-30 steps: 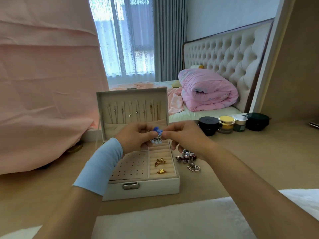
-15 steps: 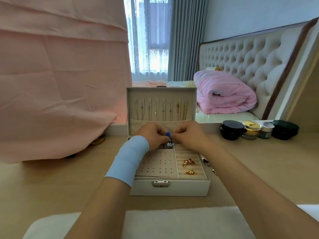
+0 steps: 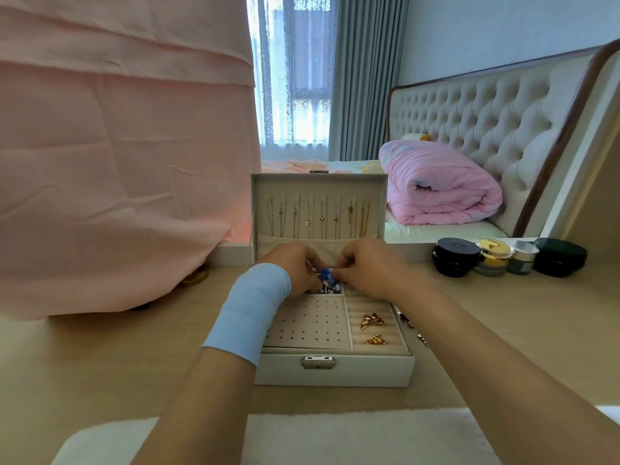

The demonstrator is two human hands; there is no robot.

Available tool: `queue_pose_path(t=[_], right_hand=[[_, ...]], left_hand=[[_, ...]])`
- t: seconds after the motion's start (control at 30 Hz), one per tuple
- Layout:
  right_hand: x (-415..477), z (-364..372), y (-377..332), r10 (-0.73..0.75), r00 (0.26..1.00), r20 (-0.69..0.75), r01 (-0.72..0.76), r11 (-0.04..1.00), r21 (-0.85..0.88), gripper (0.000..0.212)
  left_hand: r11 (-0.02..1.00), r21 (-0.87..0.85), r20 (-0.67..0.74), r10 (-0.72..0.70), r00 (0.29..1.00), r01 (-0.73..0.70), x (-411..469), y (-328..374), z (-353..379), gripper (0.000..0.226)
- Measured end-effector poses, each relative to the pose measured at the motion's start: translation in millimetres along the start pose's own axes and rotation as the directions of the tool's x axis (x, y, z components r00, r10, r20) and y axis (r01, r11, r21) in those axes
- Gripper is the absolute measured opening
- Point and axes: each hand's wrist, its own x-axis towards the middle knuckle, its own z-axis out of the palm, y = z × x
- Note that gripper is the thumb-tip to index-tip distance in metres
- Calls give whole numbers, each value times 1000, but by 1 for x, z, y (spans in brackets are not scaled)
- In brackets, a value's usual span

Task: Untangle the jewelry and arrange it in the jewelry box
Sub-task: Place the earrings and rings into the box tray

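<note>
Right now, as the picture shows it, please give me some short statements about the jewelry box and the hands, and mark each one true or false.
1. The lid of the jewelry box stands open. True.
2. The left hand and the right hand both pinch the blue and silver piece. True.
3. The two gold pieces lie on the perforated panel. False: they sit in the ring rolls, to the right of that panel.
4. The jars stand to the left of the box. False: they stand to its right.
5. Necklaces hang inside the lid. True.
</note>
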Motion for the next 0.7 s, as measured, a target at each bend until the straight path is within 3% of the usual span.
queue_pose_path(t=[0.2,0.37,0.6,0.7], right_hand=[[-6,4,-2,-68,991,111,82,988,-128,19],[-5,0,-4,-48,997,59,48,999,2,18],[-6,2,0,-69,996,51,73,994,-79,14],[-7,-2,4,-62,997,46,63,998,-18,17]], left_hand=[[996,90,14,-12,1000,11,0,2,-6,13],[992,126,62,-32,998,24,2,-1,2,17],[999,39,63,-3,998,1,5,-1,5,13],[1000,13,65,27,998,-28,5,2,8,14]])
